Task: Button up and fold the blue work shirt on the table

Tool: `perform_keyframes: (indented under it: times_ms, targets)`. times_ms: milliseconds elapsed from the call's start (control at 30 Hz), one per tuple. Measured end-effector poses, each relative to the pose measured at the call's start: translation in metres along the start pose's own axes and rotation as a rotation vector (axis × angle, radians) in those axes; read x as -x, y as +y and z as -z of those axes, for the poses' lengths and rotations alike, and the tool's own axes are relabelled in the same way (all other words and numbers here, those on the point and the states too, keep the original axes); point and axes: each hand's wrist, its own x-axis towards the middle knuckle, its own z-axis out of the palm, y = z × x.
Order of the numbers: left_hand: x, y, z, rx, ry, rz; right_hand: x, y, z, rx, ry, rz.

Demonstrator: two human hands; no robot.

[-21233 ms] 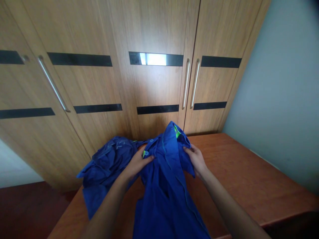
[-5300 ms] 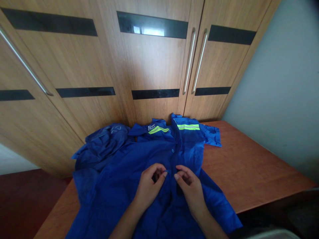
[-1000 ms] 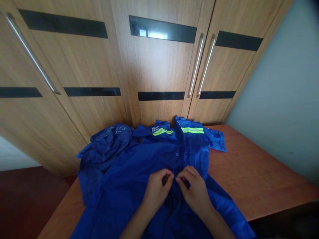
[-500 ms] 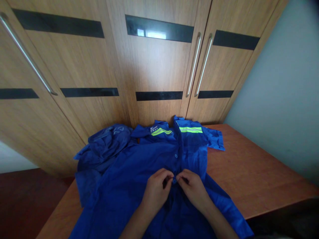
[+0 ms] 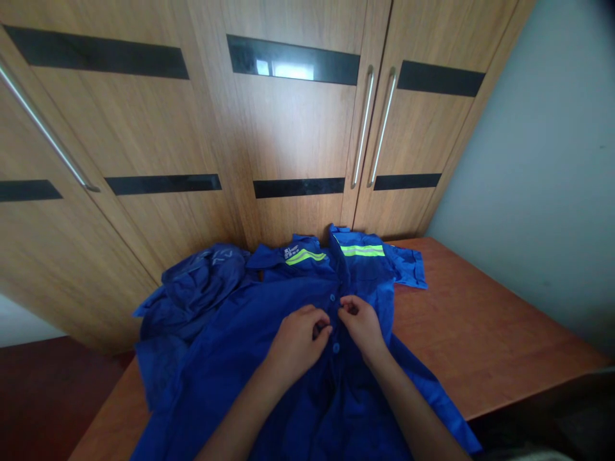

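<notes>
A blue work shirt (image 5: pixel 250 333) with yellow-green reflective stripes (image 5: pixel 362 250) lies face up on a reddish wooden table (image 5: pixel 480 333), collar toward the wardrobe. My left hand (image 5: pixel 298 339) pinches the left edge of the button placket near the middle of the shirt. My right hand (image 5: pixel 361 325) pinches the right edge opposite it, fingertips almost touching. A fastened blue button (image 5: pixel 336 347) shows just below my hands, and another button (image 5: pixel 332 298) lies just above them.
A second crumpled blue garment (image 5: pixel 202 282) lies at the table's far left corner. A wooden wardrobe (image 5: pixel 298 128) with long metal handles (image 5: pixel 358 128) stands right behind the table. A pale wall (image 5: pixel 552 192) runs along the right. Dark red floor (image 5: pixel 43 397) shows at left.
Both hands have moved up the placket toward the collar. A fastened button is now visible below them, where they were pinching half a second ago.
</notes>
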Motion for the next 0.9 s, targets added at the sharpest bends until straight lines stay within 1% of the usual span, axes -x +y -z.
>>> perform_keyframes:
  times_ms: [100, 200, 267, 333, 400, 500, 600, 767, 900]
  targets:
    - [-0.029, -0.006, 0.001, -0.110, 0.062, -0.021, -0.005, 0.002, 0.000, -0.014, 0.033, -0.032]
    - [-0.051, -0.013, -0.011, -0.182, 0.069, -0.020, -0.006, 0.004, 0.001, -0.018, 0.026, -0.031]
    - [-0.057, -0.017, -0.022, -0.198, 0.054, -0.023, -0.007, 0.008, 0.000, 0.020, 0.010, -0.017]
    - [-0.059, -0.022, -0.029, -0.182, 0.047, -0.018, -0.007, 0.011, -0.003, 0.089, 0.016, -0.011]
    - [-0.057, -0.028, -0.031, -0.153, 0.063, 0.003, -0.007, 0.013, -0.005, 0.102, 0.037, -0.004]
    - [-0.052, -0.036, -0.027, -0.112, 0.140, 0.066, -0.005, 0.010, -0.009, -0.013, 0.053, 0.022]
    - [-0.047, -0.038, -0.020, -0.034, 0.215, 0.112, -0.003, 0.005, -0.008, -0.117, 0.050, 0.018]
    - [-0.040, -0.031, -0.017, 0.100, 0.253, 0.048, 0.001, 0.001, -0.005, -0.185, -0.019, 0.005]
    - [-0.038, -0.027, -0.017, 0.154, 0.232, 0.030, 0.002, 0.000, -0.004, -0.188, -0.030, 0.008]
